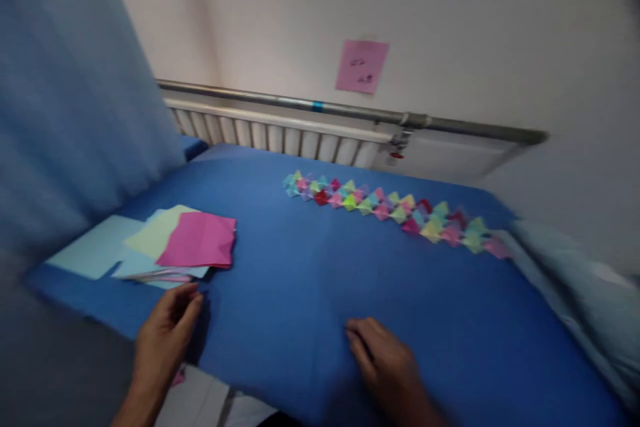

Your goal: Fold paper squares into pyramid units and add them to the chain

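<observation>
My left hand (167, 330) hovers just in front of a loose pile of coloured paper, its fingers loosely curled, with a small gap between thumb and fingers and nothing seen in it. On top of the pile is a pink sheet (200, 240), over a pale yellow sheet (157, 230) and light blue sheets (97, 247). My right hand (385, 360) is over the middle front of the blue surface, fingers bent and tips together, with no object showing. Beyond it stand rows of small folded paper pieces (350, 202) in many colours, set side by side in a long band.
The blue-covered bed or table (300, 280) runs to a white radiator (270, 137) and a metal pipe (250, 97). A blue curtain (75, 93) hangs at left. A pink note (362, 67) is on the wall. Pale blue cloth (575, 293) lies at right.
</observation>
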Motion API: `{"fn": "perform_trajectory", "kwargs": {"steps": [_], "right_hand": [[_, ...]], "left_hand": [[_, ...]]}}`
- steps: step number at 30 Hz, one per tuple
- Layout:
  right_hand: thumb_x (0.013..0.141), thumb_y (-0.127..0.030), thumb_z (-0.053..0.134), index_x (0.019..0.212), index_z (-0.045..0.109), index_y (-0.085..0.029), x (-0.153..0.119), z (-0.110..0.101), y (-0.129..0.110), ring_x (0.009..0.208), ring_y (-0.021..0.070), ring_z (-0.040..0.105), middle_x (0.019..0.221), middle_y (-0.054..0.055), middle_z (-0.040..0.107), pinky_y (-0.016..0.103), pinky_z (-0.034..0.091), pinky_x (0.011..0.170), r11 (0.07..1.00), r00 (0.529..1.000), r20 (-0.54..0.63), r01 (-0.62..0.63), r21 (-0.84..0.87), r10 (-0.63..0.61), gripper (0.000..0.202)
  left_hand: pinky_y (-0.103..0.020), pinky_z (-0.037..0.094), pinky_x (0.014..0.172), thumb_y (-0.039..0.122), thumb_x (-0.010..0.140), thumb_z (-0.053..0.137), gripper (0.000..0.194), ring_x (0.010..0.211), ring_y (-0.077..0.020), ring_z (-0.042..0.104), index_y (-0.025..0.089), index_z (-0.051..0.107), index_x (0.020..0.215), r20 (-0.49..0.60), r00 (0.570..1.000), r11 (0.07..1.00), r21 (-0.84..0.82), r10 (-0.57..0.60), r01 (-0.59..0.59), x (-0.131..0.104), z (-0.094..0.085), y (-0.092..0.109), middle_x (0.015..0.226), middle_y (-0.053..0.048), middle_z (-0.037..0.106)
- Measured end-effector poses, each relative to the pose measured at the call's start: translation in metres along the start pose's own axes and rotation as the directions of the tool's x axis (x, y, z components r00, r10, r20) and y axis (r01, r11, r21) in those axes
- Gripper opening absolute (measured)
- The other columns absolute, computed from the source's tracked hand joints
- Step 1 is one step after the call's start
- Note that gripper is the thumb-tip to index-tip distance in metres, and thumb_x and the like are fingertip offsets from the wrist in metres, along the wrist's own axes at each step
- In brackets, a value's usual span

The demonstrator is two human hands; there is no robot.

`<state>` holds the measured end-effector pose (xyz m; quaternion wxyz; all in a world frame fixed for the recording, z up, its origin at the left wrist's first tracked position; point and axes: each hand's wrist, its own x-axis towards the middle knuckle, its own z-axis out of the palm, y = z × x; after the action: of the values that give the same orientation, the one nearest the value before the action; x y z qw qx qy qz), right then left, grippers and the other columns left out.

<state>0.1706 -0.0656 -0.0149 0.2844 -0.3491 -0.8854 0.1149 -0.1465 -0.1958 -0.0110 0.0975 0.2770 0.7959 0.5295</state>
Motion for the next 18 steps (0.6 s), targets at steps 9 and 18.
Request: {"fn": "perform_trajectory", "kwargs": {"steps": [9, 18], "right_hand": [[0.099, -0.032, 0.042, 0.089, 0.069, -0.021, 0.004, 0.004, 0.007, 0.069, 0.0157, 0.072, 0.076, 0.004, 0.073, 0.023, 0.057, 0.066, 0.993, 0.994, -0.028, 0.102, -0.066, -0.104, 0.031], [0.098, -0.032, 0.038, 0.086, 0.069, -0.022, 0.009, -0.001, -0.005, 0.066, 0.0163, 0.072, 0.073, 0.004, 0.073, 0.025, 0.058, 0.063, 0.996, 0.997, -0.049, 0.057, -0.062, -0.06, 0.035]], "left_hand": [[-0.043, 0.046, 0.09, 0.035, 0.088, 0.056, 0.021, 0.097, -0.0262, 0.062, 0.021, 0.065, 0.101, -0.128, 0.824, 0.77, 0.457, 0.552, -0.445, 0.022, -0.015, 0.002, 0.099, -0.009, 0.069], [-0.052, 0.04, 0.094, 0.015, 0.086, 0.056, 0.018, 0.121, -0.0362, 0.049, 0.023, 0.072, 0.082, 0.254, 0.654, 0.414, 0.6, 0.713, -0.684, 0.047, 0.017, 0.01, 0.119, -0.011, 0.067]]}}
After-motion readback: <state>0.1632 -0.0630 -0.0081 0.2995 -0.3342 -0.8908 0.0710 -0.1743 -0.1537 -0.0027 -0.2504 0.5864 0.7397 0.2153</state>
